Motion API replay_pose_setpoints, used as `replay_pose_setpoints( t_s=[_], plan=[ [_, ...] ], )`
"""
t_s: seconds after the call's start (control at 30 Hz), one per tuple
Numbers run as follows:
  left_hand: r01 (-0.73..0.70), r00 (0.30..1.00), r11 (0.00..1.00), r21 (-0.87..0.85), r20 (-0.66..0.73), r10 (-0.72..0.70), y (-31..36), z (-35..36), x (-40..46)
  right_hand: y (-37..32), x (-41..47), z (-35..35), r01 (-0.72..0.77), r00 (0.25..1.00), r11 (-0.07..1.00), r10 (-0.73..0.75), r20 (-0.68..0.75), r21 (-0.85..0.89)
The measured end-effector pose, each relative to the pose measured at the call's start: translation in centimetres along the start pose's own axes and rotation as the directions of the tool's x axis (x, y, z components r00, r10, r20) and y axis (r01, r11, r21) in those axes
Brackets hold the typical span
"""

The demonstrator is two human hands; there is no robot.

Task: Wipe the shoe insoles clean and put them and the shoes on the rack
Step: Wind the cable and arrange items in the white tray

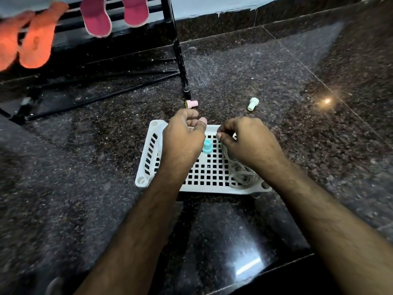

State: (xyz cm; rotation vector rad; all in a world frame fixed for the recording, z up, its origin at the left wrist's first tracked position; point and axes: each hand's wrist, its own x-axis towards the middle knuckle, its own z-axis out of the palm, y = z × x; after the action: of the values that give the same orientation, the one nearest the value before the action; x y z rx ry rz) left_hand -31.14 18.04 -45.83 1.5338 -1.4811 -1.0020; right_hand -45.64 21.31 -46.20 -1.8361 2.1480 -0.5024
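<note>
Orange insoles (32, 39): I see them on the rack (170, 22), far up-left of my left grip.
Pink insoles (96, 17): just beside them, well beyond both grips.
Left grip (182, 135): fingers curled; I cannot tell whether it holds anything.
Basket (148, 145): white, on the floor under both grips.
Right grip (244, 139): pinches a pale lace (240, 175) coiled in the basket.

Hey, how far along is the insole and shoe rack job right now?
Looks done: two pink insoles and two orange insoles already hang on the black rack. In hand: both hands work over the white tray, the right hand pinching something thin, probably one of the white bands; the left hand is curled, its grip unclear. Left: no shoes are visible.
</note>
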Motion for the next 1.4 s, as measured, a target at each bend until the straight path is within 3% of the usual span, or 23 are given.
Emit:
replay_pose_setpoints(
  t_s=[0.2, 0.5, 0.67, 1.0, 1.23, 1.4],
  plan=[
    [-0.004, 1.0, 0.999, 0.036, 0.001, 0.004, -0.3, -0.2, 0.1, -0.5, -0.8, -0.1, 0.027, 1.0, 0.999, -0.027, 0.009, -0.047],
    [-0.118, 0.991, 0.967, 0.224, -0.033, 0.129, -1.0, -2.6, -4.1, -0.9, -5.9, -1.0, 0.0, 1.0, 0.999, 0.0, 0.001, -0.044],
    [-0.144, 0.985, 0.966, 0.215, -0.067, 0.161, -1.4, -3.9, -7.0, -1.6, -9.5, -1.8, 0.004, 1.0, 1.0, -0.004, 0.016, -0.03],
    [-0.137, 0.991, 0.912, 0.388, 0.045, 0.129, -3.3, -4.7, -12.0, -2.5, -14.4, -1.2, -0.025, 0.998, 0.999, 0.027, 0.062, -0.042],
    [-0.172, 0.972, 0.806, 0.566, -0.036, 0.232, -3.9, -6.6, -11.3, -1.4, -13.7, -1.0, -0.088, 0.996, 0.996, 0.087, -0.013, -0.011],
    [-0.096, 0.979, 0.778, 0.621, -0.082, 0.187, -4.1, -6.8, -10.4, -0.6, -12.7, -0.3, -0.13, 0.989, 0.991, 0.13, 0.065, -0.009]
  ],
)
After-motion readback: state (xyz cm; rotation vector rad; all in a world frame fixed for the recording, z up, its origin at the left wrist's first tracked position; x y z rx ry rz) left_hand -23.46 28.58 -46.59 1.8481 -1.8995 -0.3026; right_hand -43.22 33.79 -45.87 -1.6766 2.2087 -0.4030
